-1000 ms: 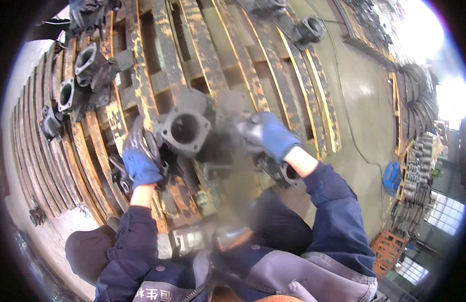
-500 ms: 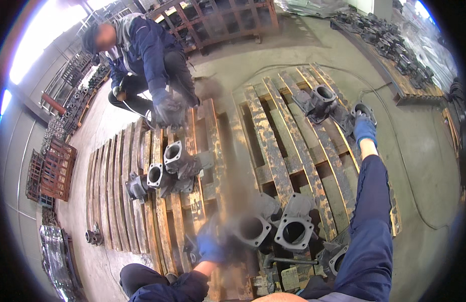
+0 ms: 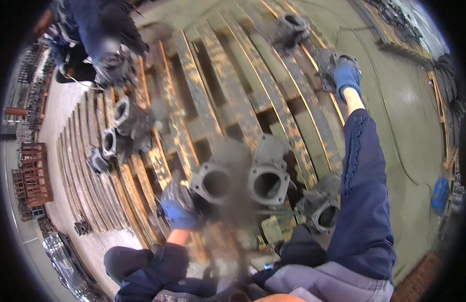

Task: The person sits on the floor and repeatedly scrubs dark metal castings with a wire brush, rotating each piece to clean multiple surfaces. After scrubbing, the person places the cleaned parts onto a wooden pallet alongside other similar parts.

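blue-gloved left hand (image 3: pixel 178 209) on grey flanged casting (image 3: pixel 215 183), wooden pallet (image 3: pixel 207 100)

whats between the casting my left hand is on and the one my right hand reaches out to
In the head view, the left hand grips a grey casting; the right hand touches a far casting. Between them: another casting and rusty pallet slats.
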`<act>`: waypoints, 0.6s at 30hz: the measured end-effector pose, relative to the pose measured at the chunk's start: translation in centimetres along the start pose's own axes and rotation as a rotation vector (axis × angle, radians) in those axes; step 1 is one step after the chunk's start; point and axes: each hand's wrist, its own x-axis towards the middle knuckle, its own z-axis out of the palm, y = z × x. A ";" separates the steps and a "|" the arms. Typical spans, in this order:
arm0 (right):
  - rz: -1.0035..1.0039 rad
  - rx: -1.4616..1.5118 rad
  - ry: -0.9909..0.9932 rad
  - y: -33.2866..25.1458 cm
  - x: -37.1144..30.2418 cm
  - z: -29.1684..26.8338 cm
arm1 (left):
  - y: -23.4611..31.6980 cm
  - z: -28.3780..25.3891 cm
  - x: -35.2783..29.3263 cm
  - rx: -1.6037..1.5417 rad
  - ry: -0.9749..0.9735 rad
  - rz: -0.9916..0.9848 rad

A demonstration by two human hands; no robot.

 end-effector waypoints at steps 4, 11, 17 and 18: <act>-0.101 0.212 -0.069 0.6 -6.7 -3.4 | 0.0 0.4 0.0 -0.031 0.040 0.033; -0.105 0.359 -0.357 -0.1 -21.3 -9.1 | 0.6 0.0 0.4 -0.008 0.063 0.030; -0.122 0.206 -0.383 -1.4 -16.5 -12.7 | 0.6 -0.2 0.4 -0.047 0.001 0.012; -0.221 0.287 -0.296 -2.8 -12.9 -12.8 | 0.6 -0.1 0.4 -0.025 0.034 0.042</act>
